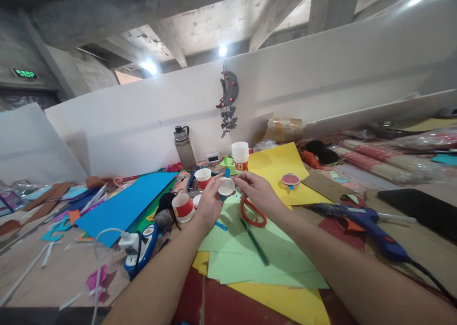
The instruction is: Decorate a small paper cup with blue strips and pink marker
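My left hand (209,202) and my right hand (257,190) meet over the table, both closed on a small white paper cup (226,186) held on its side, bottom towards me. A bit of blue paper (227,173) sticks up behind the cup. Below my right hand lie red-handled scissors (253,215) and a green pencil (255,243) on light green paper sheets (246,258). A red-and-white paper cup (183,207) lies tipped over beside my left hand. Another red-and-white cup (203,177) stands upright behind it.
A stack of cups (240,156), a water bottle (184,147), yellow paper (276,167) and blue paper (124,206) lie around. A blue glue gun (371,226) rests at the right, a black tablet (421,209) beyond. A white partition wall (321,91) backs the table.
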`<state>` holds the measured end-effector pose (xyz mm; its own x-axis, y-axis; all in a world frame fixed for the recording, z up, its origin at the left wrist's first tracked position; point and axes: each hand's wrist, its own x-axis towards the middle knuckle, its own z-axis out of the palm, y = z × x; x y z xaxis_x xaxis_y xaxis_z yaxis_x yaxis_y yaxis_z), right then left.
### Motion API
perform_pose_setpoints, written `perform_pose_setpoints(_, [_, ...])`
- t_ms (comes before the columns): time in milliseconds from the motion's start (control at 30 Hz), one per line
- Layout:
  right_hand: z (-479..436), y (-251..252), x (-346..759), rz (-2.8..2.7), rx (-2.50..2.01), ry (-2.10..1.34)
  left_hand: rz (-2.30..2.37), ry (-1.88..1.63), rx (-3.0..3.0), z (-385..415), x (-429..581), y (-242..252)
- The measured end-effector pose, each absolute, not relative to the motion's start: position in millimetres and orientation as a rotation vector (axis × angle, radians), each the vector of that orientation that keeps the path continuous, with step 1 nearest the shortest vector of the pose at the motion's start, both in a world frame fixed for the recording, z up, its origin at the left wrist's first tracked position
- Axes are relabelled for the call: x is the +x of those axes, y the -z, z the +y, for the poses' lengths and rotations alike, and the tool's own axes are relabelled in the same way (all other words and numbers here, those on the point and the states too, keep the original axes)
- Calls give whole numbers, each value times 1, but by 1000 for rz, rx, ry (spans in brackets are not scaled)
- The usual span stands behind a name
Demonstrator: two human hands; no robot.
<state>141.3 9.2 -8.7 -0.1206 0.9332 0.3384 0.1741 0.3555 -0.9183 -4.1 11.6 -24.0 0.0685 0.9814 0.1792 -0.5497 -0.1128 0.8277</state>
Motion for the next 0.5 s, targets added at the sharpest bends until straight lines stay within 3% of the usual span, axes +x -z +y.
perform_pose_setpoints(100, [13,15,139,-1435,-979,-1021,577,-1438,1000,9,0,27])
perform_pose_setpoints(333, [14,17,139,-1437,-969,-941,567,-1422,1023,8,2,29])
perform_pose_setpoints(500, [9,13,141,-1496,-1003,-656,556,-1403,1013,3,4,28])
